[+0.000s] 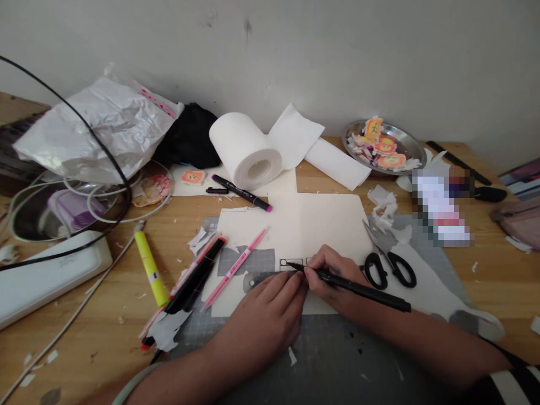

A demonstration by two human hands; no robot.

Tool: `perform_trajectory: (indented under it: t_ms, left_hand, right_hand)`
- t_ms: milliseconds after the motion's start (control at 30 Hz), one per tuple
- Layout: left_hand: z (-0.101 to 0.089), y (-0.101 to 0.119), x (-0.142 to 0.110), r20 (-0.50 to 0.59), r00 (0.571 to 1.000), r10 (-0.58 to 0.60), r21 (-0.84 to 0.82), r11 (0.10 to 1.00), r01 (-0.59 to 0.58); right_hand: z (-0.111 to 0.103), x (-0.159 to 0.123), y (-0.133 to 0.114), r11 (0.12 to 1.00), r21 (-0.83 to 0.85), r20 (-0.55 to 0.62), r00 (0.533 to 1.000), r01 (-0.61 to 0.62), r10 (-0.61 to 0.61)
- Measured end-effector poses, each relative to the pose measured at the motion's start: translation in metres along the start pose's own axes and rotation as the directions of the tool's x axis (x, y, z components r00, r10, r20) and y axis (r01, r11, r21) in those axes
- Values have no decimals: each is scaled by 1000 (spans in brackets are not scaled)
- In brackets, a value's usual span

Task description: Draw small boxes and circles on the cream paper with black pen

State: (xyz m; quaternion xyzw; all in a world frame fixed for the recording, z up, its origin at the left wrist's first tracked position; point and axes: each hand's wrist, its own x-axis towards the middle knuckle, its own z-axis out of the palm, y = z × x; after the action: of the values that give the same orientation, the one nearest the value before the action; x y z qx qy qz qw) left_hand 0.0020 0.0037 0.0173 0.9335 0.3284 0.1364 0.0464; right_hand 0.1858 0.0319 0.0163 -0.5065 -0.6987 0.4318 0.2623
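Note:
My right hand (331, 278) is closed round a black pen (358, 289), its tip touching a cream sheet of paper (304, 225) where small black boxes are drawn. My left hand (265, 318) lies flat with fingers stretched out, pressing a clear ruler (253, 279) onto the paper just left of the pen tip. The paper rests on a grey cutting mat (329, 360). A pink pen (236, 267) lies across the paper's left edge.
Black-handled scissors (388, 264) lie right of my hand. A paper roll (247, 149), a black marker (242, 192), a yellow highlighter (151, 269), more pens (194, 281), a metal dish of stickers (383, 145), a plastic bag (97, 126), cables and paper scraps crowd the wooden desk.

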Motion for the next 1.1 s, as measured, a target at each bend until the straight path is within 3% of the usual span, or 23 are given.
perform_trajectory:
  t_ms: [1100]
  left_hand:
    - [-1,0,0,-14,1000,7,-6,1000,-7]
  right_hand:
    - [-3,1,-4,999,34,-22,1000,19,-18]
